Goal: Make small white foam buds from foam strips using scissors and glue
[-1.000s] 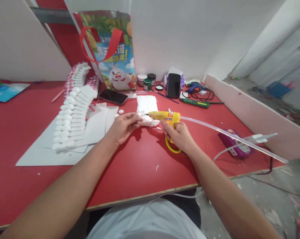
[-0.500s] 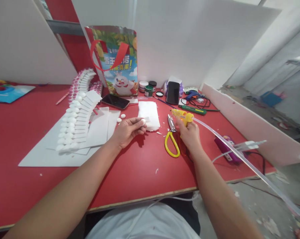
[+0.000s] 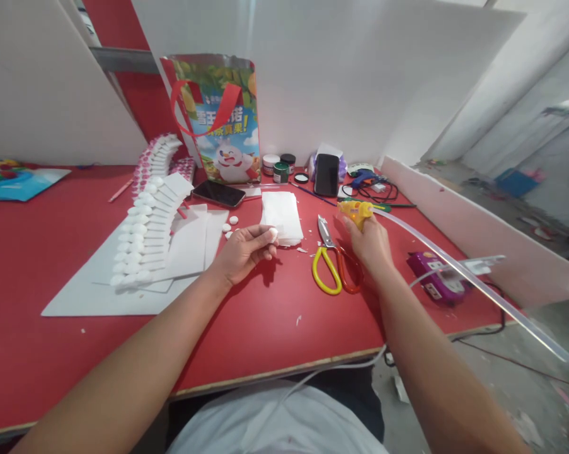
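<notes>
red table [image 3: 270,334]; left hand [image 3: 247,253], fingertips pinching white piece [image 3: 273,236] near paper [image 3: 280,211]; right hand [image 3: 372,243], fingers curled round glue gun [image 3: 358,213], near scissors [image 3: 326,233].

the glue gun [image 3: 356,212] seems plastic, the scissor blades [image 3: 326,232] shiny metal

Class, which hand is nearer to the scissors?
Right. The right hand is just right of the scissors; the left hand is farther off, to their left.

On the flat red tabletop [image 3: 265,328] are borne a stack of thin white rectangular sheets [image 3: 280,211], small round white discs [image 3: 234,221], metal scissors with yellow and red handles [image 3: 330,240] and a flat black smartphone [image 3: 219,193].
</notes>
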The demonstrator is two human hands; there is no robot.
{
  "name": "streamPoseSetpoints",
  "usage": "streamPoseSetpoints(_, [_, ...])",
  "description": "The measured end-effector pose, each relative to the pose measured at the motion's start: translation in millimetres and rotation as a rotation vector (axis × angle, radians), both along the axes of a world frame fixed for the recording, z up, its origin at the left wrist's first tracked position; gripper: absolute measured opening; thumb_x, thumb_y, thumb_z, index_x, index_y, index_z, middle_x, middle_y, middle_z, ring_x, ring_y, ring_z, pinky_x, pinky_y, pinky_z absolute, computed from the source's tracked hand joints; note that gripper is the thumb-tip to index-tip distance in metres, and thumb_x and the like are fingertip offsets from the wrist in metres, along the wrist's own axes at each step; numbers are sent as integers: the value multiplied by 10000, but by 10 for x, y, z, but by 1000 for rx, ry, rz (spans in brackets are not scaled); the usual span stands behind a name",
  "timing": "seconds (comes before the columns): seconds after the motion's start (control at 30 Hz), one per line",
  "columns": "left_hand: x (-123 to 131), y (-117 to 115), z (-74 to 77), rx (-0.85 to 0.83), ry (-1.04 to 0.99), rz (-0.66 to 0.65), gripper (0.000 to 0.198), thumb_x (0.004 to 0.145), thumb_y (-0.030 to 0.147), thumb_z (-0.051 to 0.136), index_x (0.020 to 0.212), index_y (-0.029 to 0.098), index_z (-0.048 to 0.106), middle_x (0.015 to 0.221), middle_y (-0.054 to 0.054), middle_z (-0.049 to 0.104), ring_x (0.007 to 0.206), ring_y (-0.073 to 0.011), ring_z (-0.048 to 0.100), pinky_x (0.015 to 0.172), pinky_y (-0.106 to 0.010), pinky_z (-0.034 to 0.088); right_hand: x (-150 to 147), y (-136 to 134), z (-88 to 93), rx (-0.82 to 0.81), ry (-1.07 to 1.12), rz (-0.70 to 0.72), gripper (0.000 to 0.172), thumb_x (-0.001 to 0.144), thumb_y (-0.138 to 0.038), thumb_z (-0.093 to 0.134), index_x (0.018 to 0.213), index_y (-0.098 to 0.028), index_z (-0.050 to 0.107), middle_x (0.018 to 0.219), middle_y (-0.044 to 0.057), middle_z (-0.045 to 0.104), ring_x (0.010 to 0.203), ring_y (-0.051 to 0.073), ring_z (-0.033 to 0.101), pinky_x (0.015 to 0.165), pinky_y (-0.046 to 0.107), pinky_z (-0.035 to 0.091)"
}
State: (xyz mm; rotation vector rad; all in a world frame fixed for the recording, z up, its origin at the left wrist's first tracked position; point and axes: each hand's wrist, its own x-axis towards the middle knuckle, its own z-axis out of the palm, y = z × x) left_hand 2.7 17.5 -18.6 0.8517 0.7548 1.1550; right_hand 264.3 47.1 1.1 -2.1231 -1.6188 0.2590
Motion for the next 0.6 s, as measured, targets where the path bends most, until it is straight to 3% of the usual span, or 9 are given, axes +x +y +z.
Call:
streamPoseSetpoints(0.23, [16, -24, -9, -30, -35, -19, 400, 597, 333, 994, 856, 116, 779, 770, -50, 757, 624, -105, 690, 517, -150, 539, 81, 40, 7, -121, -56, 0, 511, 1031, -450, 514, 1358, -69, 610, 1342, 238, 677, 1266, 364, 634, 987, 402, 477])
streamPoseSetpoints(0.33, [29, -24, -18, -17, -50, -27, 367, 622, 305, 983, 864, 116, 783, 768, -47, 759, 580, -86, 662, 499, -148, 523, 69, -30, 67, -189, -139, -6, 520, 1040, -451, 507, 1326, -30, 611, 1331, 263, 659, 1268, 352, 627, 1001, 388, 475])
streamPoseSetpoints(0.5, [33, -5, -23, -9, -71, -22, 341, 638, 289, 973, 862, 112, 787, 769, -45, 757, 536, -62, 611, 487, -150, 496, -57, -506, 265, -144, -421, 29, 431, 1005, -345, 568, 1249, 8, 614, 1235, 306, 653, 1188, 379, 643, 982, 428, 472])
streamPoseSetpoints(0.6, [42, -7, 5, -19, -89, -7, 350, 619, 280, 980, 855, 109, 786, 766, -48, 754, 534, -52, 586, 481, -144, 472, -275, -759, 354, -36, -265, 197, 331, 1021, -361, 493, 1039, -120, 718, 1015, 218, 728, 980, 341, 701, 865, 425, 509])
